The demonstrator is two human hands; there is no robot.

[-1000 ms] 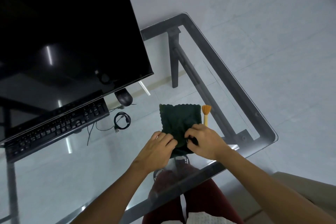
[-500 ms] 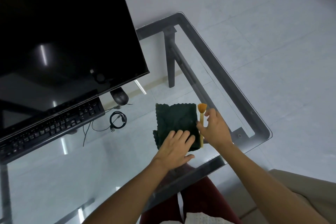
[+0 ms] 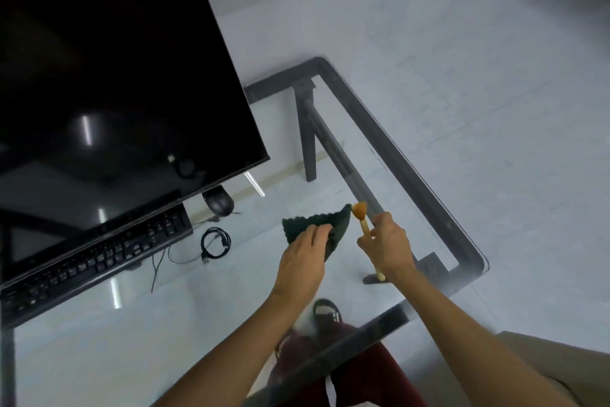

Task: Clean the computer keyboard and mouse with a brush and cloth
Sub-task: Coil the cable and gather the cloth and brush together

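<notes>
Left hand point(image 3: 302, 259), centre frame: grip pinching dark green cloth point(image 3: 333, 225), cloth lifted and bunched. Right hand point(image 3: 388, 243), just right of it: grip closed round brush point(image 3: 363, 223) handle, orange bristles up, beside cloth's upper right corner, handle end poking out below wrist. Keyboard point(image 3: 95, 256) lower left on glass bench point(image 3: 99, 340), under monitor point(image 3: 109, 70) filling upper left. Mouse point(image 3: 219, 202) at monitor's lower right corner, partly hidden. Coiled cable point(image 3: 215, 243) between keyboard and cloth.
</notes>
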